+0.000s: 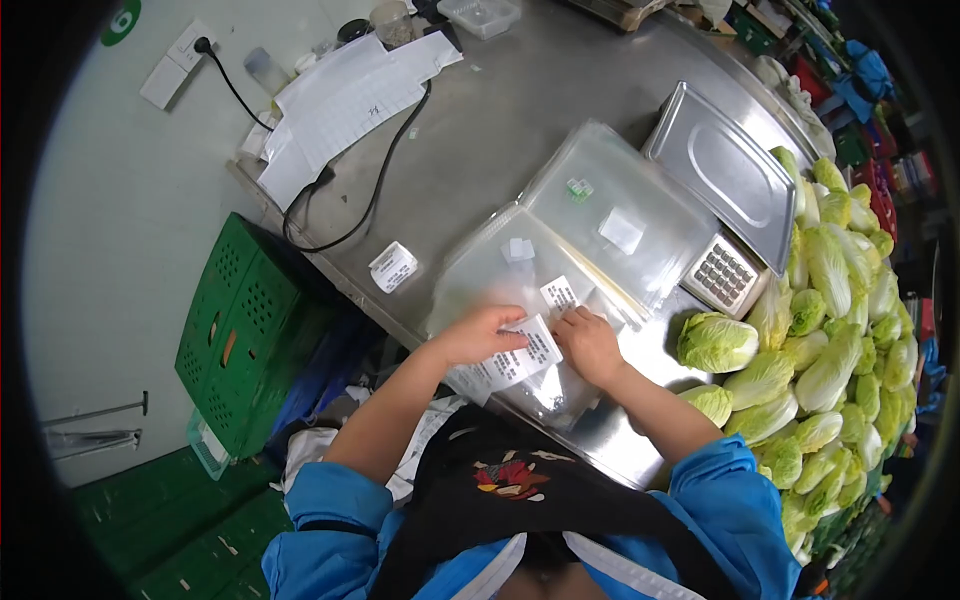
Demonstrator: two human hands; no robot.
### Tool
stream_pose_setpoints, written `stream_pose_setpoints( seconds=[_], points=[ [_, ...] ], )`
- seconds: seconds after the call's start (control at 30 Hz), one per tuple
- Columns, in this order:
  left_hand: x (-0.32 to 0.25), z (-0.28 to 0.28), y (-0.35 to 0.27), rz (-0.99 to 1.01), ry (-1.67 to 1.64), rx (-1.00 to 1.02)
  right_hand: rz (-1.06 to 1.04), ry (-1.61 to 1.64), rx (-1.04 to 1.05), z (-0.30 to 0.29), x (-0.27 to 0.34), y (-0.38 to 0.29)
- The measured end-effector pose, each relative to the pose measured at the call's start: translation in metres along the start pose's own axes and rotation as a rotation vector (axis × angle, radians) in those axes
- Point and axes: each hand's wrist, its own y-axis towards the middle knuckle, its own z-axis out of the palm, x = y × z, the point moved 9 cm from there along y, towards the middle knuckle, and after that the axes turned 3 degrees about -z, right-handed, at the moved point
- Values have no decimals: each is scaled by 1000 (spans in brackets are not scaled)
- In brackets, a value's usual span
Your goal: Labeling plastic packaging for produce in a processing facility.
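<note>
My left hand point(484, 337) grips a folded strip of white printed labels point(529, 351), thumb on top, over the near edge of a stack of clear plastic bags point(480, 270). Close to its right, my right hand point(589, 343) has curled fingers at the lower edge of a single printed label point(559, 294) above the same bags. Whether those fingers pinch the label or press it down is not clear. A second stack of clear bags point(652, 217) lies beyond, with a blank white slip point(622, 229) and small green-and-white stickers point(579, 189) on it.
A weighing scale with a steel pan point(724, 172) and keypad point(721, 274) stands right of the bags. Chinese cabbages point(825, 360) are heaped along the right. A label bundle point(393, 267), black cable point(382, 180) and paper sheets point(352, 105) lie on the steel table point(510, 97). Green crates point(240, 337) stand left.
</note>
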Motion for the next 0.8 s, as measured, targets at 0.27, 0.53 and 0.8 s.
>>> stream_pose_setpoints(
  seconds=[0.27, 0.53, 0.8],
  points=[
    [14, -6, 45, -40, 2, -321, 426, 513, -806, -96, -108, -27],
    [46, -17, -4, -60, 675, -148, 176, 15, -302, -44, -9, -1],
    [12, -2, 1, 18, -185, -1, -40, 19, -84, -17, 1, 1]
  ],
)
